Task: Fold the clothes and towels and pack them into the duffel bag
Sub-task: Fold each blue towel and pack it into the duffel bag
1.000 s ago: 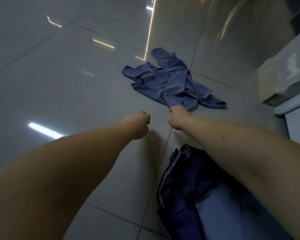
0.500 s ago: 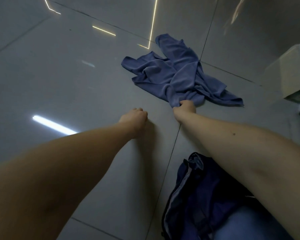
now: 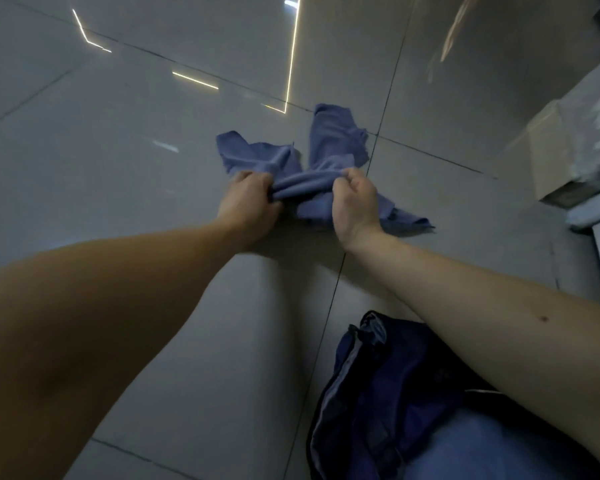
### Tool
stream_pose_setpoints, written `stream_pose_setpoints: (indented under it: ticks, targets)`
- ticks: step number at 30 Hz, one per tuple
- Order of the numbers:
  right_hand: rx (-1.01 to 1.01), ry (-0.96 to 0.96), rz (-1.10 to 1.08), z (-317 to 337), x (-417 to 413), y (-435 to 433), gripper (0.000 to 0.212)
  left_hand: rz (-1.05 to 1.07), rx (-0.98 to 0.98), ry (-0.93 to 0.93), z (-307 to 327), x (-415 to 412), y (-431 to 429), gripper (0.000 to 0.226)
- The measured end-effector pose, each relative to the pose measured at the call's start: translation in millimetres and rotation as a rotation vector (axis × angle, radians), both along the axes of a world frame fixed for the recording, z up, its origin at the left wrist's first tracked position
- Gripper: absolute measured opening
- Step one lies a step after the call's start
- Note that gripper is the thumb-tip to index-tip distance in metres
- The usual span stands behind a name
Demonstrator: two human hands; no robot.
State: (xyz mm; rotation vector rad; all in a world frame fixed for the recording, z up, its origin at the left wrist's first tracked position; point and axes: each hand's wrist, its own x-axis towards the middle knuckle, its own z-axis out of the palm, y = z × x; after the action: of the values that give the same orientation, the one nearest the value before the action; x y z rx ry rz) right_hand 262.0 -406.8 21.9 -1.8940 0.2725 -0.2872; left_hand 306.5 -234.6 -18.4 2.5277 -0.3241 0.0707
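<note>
left arm (image 3: 118, 323) and right arm (image 3: 482, 306) both bare the whole way up, tiny dark mole (image 3: 543, 319) on the right one

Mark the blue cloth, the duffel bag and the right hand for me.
blue cloth (image 3: 333, 140): head view, far flap on the floor.
duffel bag (image 3: 388, 393): head view, dark side fabric.
right hand (image 3: 355, 199): head view, back of hand.

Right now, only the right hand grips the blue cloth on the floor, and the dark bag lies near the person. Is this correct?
Not quite: the head view shows both the left hand and the right hand gripping the blue cloth on the floor. The dark bag does lie near the person.
</note>
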Motion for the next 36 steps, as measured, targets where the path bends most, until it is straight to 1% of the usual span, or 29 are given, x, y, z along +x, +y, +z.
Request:
stream_pose_setpoints:
  ticks: [1, 2, 3, 5, 6, 7, 9, 10, 11, 12, 13, 14, 15, 16, 17, 18, 20, 22, 24, 27, 30, 32, 34, 36]
  targets:
    - [-0.046, -0.029, 0.022, 8, 1, -2, 0.020, 0.064, -0.082, 0.048, 10, 1, 0, 0.016]
    - [-0.083, -0.032, 0.094, 16, 1, -4, 0.010, 0.123, -0.146, 0.069, 22, 2, 1, 0.018]
    - [-0.140, 0.014, 0.191, 21, 1, -6, 0.014, 0.167, -0.201, 0.080, 36, 4, 0, 0.019]
    - [-0.277, 0.181, 0.415, 30, -1, -10, 0.049, 0.177, -0.336, 0.074, 65, 5, -2, 0.014]
    - [-0.332, 0.237, 0.494, 34, -3, -9, 0.056, 0.171, -0.403, 0.060, 79, 4, -2, 0.008]
    - [-0.368, 0.246, 0.522, 38, -6, -8, 0.055, 0.171, -0.450, 0.030, 92, 3, -1, 0.003]
    - [-0.338, 0.181, 0.486, 54, -11, 0, 0.039, 0.153, -0.488, -0.045, 117, 0, 5, 0.005]
    - [-0.313, 0.137, 0.467, 64, -13, 7, 0.034, 0.133, -0.476, -0.070, 130, -5, 9, 0.005]
    - [-0.274, 0.103, 0.465, 79, -15, 16, 0.038, 0.104, -0.456, -0.085, 142, -10, 14, 0.004]
    - [-0.208, 0.101, 0.472, 92, -15, 26, 0.046, 0.074, -0.406, -0.096, 155, -14, 19, 0.004]
    - [-0.138, 0.132, 0.489, 106, -15, 37, 0.053, 0.056, -0.318, -0.113, 168, -17, 24, 0.006]
    - [-0.097, 0.169, 0.485, 117, -12, 47, 0.053, 0.060, -0.195, -0.134, 184, -22, 28, 0.007]
    - [-0.082, 0.193, 0.450, 126, -9, 56, 0.042, 0.078, -0.098, -0.168, 200, -25, 33, 0.006]
    - [-0.076, 0.184, 0.394, 136, -6, 63, 0.026, 0.091, -0.090, -0.196, 217, -31, 38, 0.005]
    - [-0.086, 0.165, 0.326, 146, -6, 70, 0.010, 0.083, -0.122, -0.223, 233, -36, 44, 0.005]
    - [-0.099, 0.141, 0.266, 159, -7, 76, 0.009, 0.077, -0.186, -0.245, 250, -44, 49, 0.006]
    - [-0.157, 0.095, 0.221, 193, -18, 91, 0.026, 0.077, -0.250, -0.278, 282, -59, 62, 0.009]
    - [-0.185, 0.027, 0.151, 232, -35, 100, 0.033, 0.096, -0.231, -0.296, 312, -75, 79, 0.011]
    - [-0.157, -0.066, 0.071, 269, -51, 107, 0.029, 0.109, -0.184, -0.315, 341, -91, 98, 0.015]
    - [-0.124, -0.232, -0.005, 314, -75, 122, 0.028, 0.097, -0.174, -0.329, 378, -119, 117, 0.022]
    - [-0.109, -0.313, -0.021, 347, -100, 137, 0.023, 0.086, -0.125, -0.352, 401, -151, 129, 0.021]
    - [-0.140, -0.306, 0.000, 356, -116, 144, 0.021, 0.073, -0.127, -0.321, 405, -172, 140, 0.019]
    - [-0.204, -0.295, 0.029, 356, -131, 150, 0.023, 0.052, -0.179, -0.266, 401, -194, 152, 0.019]
    - [-0.246, -0.309, 0.067, 345, -147, 156, 0.023, 0.023, -0.263, -0.110, 393, -220, 163, 0.023]
